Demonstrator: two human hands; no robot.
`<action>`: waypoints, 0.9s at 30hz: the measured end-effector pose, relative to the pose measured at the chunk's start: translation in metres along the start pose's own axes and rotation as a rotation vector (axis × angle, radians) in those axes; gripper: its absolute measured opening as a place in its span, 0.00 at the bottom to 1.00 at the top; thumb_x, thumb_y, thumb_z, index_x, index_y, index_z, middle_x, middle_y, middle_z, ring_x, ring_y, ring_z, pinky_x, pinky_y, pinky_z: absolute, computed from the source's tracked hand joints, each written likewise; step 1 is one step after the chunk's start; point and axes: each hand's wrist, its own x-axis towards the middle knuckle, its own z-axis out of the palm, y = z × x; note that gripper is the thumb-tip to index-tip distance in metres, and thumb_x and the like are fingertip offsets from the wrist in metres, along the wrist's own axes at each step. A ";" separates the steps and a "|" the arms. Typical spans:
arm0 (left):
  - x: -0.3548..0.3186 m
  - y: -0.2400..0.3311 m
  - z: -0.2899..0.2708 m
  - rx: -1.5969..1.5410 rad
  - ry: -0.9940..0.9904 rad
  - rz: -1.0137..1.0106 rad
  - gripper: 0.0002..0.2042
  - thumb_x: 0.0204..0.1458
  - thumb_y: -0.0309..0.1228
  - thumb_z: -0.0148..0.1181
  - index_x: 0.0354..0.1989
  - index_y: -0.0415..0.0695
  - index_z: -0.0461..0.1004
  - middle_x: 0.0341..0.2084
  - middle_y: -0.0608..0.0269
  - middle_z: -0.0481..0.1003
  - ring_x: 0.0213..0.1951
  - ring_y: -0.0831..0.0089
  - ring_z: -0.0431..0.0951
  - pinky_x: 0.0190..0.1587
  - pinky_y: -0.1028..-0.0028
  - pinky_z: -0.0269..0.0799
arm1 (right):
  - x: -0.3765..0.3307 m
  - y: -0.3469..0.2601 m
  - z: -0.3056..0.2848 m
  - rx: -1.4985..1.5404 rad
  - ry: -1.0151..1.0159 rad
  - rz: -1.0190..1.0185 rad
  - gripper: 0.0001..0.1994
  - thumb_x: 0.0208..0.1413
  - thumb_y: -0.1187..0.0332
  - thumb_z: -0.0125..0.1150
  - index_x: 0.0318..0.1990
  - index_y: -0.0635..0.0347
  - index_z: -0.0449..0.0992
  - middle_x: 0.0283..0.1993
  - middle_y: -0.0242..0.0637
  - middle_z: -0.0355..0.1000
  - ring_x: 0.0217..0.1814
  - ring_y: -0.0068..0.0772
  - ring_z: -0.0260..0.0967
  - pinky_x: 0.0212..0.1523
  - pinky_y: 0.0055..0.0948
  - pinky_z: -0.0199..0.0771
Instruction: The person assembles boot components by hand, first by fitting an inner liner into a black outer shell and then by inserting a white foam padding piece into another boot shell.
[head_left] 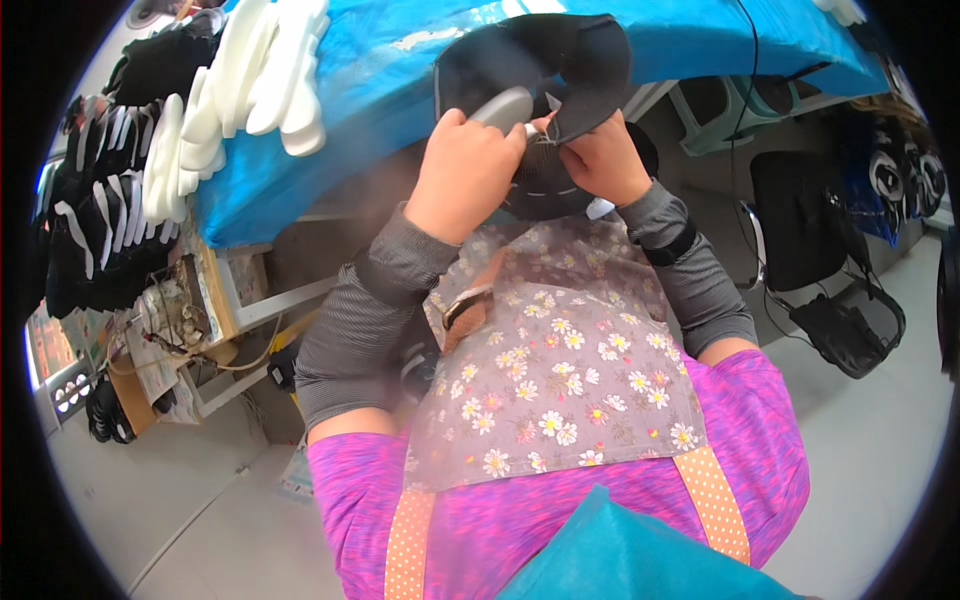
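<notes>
My left hand (465, 165) is closed around a flat, pale grey insole-like piece (507, 106), whose rounded end sticks up past the fingers. Opposite it, my right hand (607, 160) grips the edge of a curved black fabric piece (592, 75), which looks like a shoe upper. This fabric arches above both hands, over the near edge of the blue-covered table (370, 120). Something small and white shows between the two hands; its kind is unclear. Below them, another dark item (540, 185) with pale stitching is partly hidden by my hands.
Stacked white insole-shaped pieces (285, 85) lie at the table's left end. Farther left hang several black items with white edges (110, 215). A black chair (800, 215) and pale green stool (715, 110) stand at the right. A dark cable (735, 150) hangs down there.
</notes>
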 end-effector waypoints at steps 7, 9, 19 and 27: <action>0.016 -0.004 0.033 -0.167 0.591 0.078 0.21 0.32 0.24 0.67 0.42 0.42 0.77 0.35 0.63 0.79 0.40 0.67 0.78 0.54 0.68 0.67 | -0.003 -0.004 0.000 -0.085 0.006 0.095 0.08 0.45 0.71 0.66 0.35 0.55 0.78 0.39 0.31 0.74 0.46 0.37 0.71 0.54 0.41 0.61; 0.014 -0.001 0.044 -0.196 0.492 -0.021 0.19 0.33 0.25 0.67 0.40 0.42 0.77 0.35 0.60 0.79 0.40 0.66 0.79 0.57 0.66 0.66 | 0.000 -0.003 0.008 -0.039 0.114 0.113 0.05 0.47 0.68 0.66 0.30 0.56 0.78 0.34 0.32 0.75 0.43 0.36 0.71 0.51 0.40 0.62; 0.062 -0.023 0.066 -0.646 -0.029 -0.511 0.16 0.50 0.40 0.54 0.33 0.41 0.81 0.30 0.45 0.79 0.38 0.47 0.79 0.44 0.59 0.73 | 0.035 0.012 0.019 0.232 -0.373 0.779 0.16 0.55 0.55 0.59 0.26 0.59 0.81 0.25 0.43 0.75 0.32 0.47 0.75 0.40 0.41 0.72; 0.078 -0.030 0.090 -0.601 -0.158 -0.547 0.18 0.47 0.40 0.54 0.38 0.39 0.80 0.37 0.43 0.78 0.43 0.46 0.78 0.48 0.59 0.73 | 0.024 0.029 0.042 0.420 -0.335 0.875 0.17 0.55 0.60 0.61 0.28 0.71 0.76 0.16 0.36 0.65 0.18 0.24 0.60 0.24 0.29 0.65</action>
